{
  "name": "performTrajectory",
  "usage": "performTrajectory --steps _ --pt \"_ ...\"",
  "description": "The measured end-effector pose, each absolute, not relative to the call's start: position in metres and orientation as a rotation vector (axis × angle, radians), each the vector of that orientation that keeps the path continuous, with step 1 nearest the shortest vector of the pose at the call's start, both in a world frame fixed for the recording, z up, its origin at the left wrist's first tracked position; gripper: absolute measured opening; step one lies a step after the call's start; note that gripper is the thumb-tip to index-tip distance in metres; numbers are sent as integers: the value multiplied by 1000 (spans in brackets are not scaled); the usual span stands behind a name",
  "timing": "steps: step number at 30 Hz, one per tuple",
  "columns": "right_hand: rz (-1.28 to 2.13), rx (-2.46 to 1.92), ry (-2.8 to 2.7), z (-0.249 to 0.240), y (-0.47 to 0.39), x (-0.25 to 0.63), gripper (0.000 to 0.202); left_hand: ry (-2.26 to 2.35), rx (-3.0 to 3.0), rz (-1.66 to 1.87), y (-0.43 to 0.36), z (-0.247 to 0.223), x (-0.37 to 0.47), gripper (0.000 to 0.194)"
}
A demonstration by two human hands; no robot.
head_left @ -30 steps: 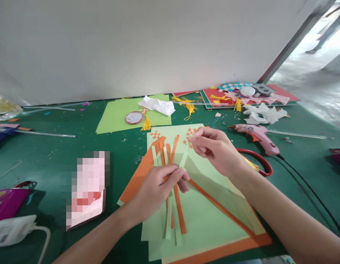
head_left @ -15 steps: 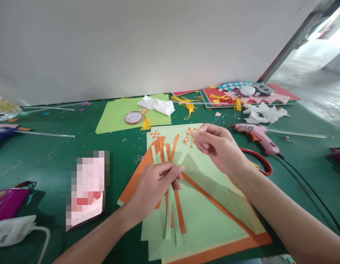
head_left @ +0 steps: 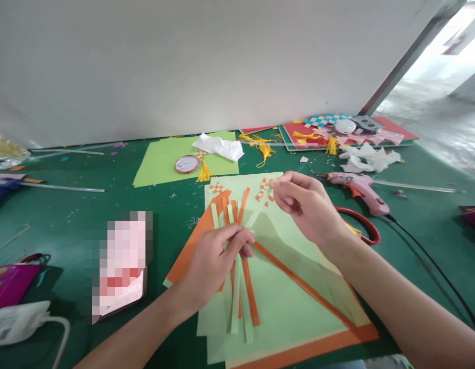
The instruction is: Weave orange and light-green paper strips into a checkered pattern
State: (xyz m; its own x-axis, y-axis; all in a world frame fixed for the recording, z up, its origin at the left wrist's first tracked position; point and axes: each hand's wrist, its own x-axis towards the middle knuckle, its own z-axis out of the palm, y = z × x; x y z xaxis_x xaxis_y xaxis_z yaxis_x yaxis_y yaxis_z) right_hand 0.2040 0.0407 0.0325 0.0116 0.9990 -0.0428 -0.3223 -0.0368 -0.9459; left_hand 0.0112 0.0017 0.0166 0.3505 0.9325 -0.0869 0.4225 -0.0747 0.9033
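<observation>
A pale green paper strip (head_left: pixel 256 214) runs slantwise between my hands. My left hand (head_left: pixel 222 256) is closed in a pinch at its lower end, above a loose bundle of orange strips (head_left: pixel 251 302) and pale green strips (head_left: pixel 235 302). At the upper end, the fingertips of my right hand (head_left: pixel 308 205) are pinched together on the strip. Beside those fingertips lie small orange-and-green woven paper pieces (head_left: pixel 262 190), and another woven piece (head_left: pixel 217 188) lies farther left. Underneath everything are pale green paper sheets (head_left: pixel 298 318) with orange paper (head_left: pixel 193 251) showing at the sides.
To the right lie a pink glue gun (head_left: pixel 360 187) and red-handled scissors (head_left: pixel 371 230), partly behind my right arm. A phone (head_left: pixel 124 266) and a white charger (head_left: pixel 20 322) are at the left. Farther back are a tape roll (head_left: pixel 187 164), tissue (head_left: pixel 222 147) and yellow tassels (head_left: pixel 265 149).
My left hand has shifted up very slightly with the strip in its fingers. My right hand stays almost in the same place, and the papers have not visibly moved.
</observation>
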Motion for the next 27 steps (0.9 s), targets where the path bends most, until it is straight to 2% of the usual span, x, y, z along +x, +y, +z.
performTrajectory --steps 27 --pt "1318 -1011 -910 34 43 208 31 1227 1656 708 2 19 11 32"
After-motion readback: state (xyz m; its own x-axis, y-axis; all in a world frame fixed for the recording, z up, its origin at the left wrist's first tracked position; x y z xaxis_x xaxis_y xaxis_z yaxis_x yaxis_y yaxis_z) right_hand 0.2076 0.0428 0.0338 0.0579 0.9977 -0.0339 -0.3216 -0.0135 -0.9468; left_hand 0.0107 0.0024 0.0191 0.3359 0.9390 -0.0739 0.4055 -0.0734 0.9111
